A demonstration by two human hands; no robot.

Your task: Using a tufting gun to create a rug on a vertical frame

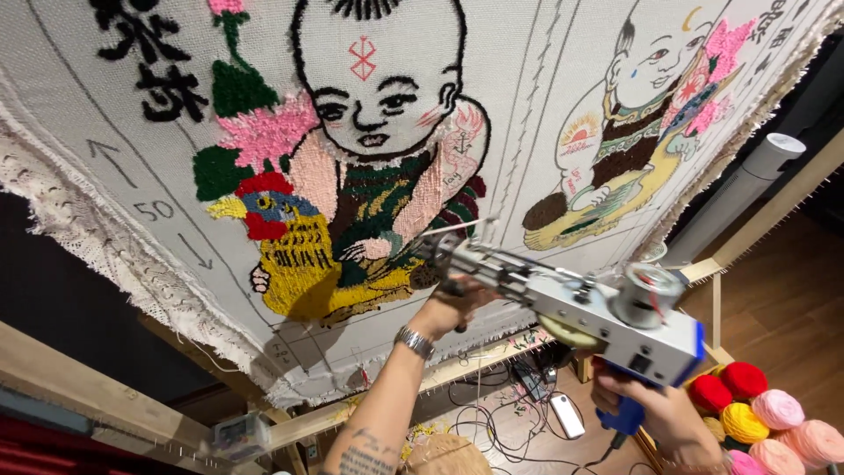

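Observation:
A grey and blue tufting gun (580, 308) points at a white cloth (114, 132) stretched on a wooden frame (70, 369). The gun's tip sits at the lower edge of a tufted figure of a child (378, 185) holding a yellow rooster (294, 251). My left hand (448, 308), with a metal watch on the wrist, grips the gun's front handle. My right hand (659, 413) grips the blue rear handle below the gun. A second tufted figure (633, 114) is on the cloth to the right.
Balls of red, yellow and pink yarn (765, 413) sit at the lower right. Black cables (501, 413) and a white remote-like object (567, 415) lie on the wooden floor. A white tube (747, 189) leans at the right.

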